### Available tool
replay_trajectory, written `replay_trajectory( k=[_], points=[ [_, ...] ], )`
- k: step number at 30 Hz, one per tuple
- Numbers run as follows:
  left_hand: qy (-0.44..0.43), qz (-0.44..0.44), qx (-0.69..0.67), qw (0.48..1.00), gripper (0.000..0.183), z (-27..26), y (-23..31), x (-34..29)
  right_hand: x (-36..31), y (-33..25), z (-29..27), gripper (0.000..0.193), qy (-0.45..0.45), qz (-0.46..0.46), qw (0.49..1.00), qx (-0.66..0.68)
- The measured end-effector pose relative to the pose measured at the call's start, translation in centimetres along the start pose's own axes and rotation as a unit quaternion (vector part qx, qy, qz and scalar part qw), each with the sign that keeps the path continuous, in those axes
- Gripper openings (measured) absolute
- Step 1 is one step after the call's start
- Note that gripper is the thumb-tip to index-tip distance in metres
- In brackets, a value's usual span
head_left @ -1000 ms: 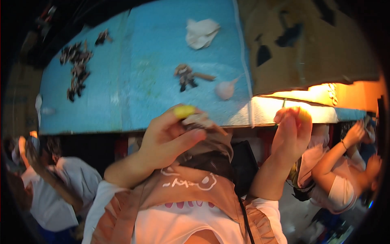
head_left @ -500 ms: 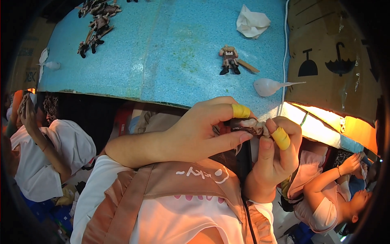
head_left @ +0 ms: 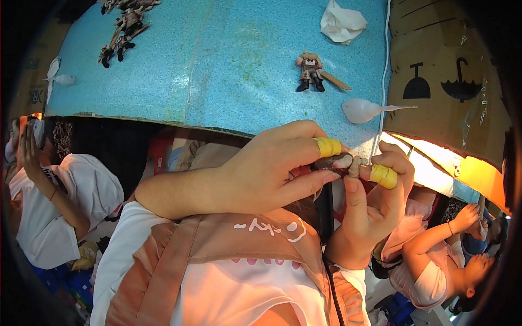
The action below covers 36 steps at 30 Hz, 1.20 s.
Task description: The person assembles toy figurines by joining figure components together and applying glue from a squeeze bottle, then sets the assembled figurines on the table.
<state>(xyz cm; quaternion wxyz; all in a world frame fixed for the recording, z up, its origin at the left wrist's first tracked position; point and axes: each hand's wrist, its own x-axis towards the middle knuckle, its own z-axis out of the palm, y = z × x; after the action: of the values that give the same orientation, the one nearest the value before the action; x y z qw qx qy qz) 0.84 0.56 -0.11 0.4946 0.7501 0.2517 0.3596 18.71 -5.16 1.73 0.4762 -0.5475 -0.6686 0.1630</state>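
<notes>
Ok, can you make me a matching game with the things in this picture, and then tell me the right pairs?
Things:
1. small toy figure
2. crumpled white paper
3. yellow tape
4. cardboard box

Places:
A. wrapped round the fingers of both hands
B. at the right, beside the blue board
C. in the middle of the blue board, with a tan stick beside it
D. near the board's top edge

Pairs: 1-C, 2-D, 3-A, 4-B
</notes>
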Motion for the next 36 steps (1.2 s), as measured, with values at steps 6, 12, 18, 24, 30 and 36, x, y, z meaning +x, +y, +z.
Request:
replay_trajectory(
  k=[6,12,18,24,30,36],
  points=[
    [0.0,0.011,0.006,1.0,0.036,0.1,-0.2,0.2,0.0,0.0,-0.4,0.025,-0.003,-0.029,0.999,-0.044],
    [-0.003,0.04,0.012,0.999,0.037,0.0,-0.2,0.4,-0.2,-0.1,-0.5,0.023,0.004,0.034,0.998,0.056],
    [-0.004,0.034,0.004,0.999,0.036,0.1,-0.1,0.5,-0.5,0.0,-0.3,0.023,-0.003,-0.058,0.997,-0.055],
    [-0.015,0.013,-0.031,0.999,0.033,-0.2,-0.1,0.6,-0.9,0.1,0.0,0.019,0.035,-0.121,0.975,-0.184],
    [-0.026,0.024,-0.07,0.997,0.034,-0.2,-0.1,0.4,-1.0,-0.5,0.2,0.021,0.024,-0.134,0.966,-0.222],
    [-0.03,0.019,-0.07,0.997,0.039,0.0,-0.1,0.2,-1.1,-0.5,0.5,0.026,0.023,-0.162,0.959,-0.231]
  ],
)
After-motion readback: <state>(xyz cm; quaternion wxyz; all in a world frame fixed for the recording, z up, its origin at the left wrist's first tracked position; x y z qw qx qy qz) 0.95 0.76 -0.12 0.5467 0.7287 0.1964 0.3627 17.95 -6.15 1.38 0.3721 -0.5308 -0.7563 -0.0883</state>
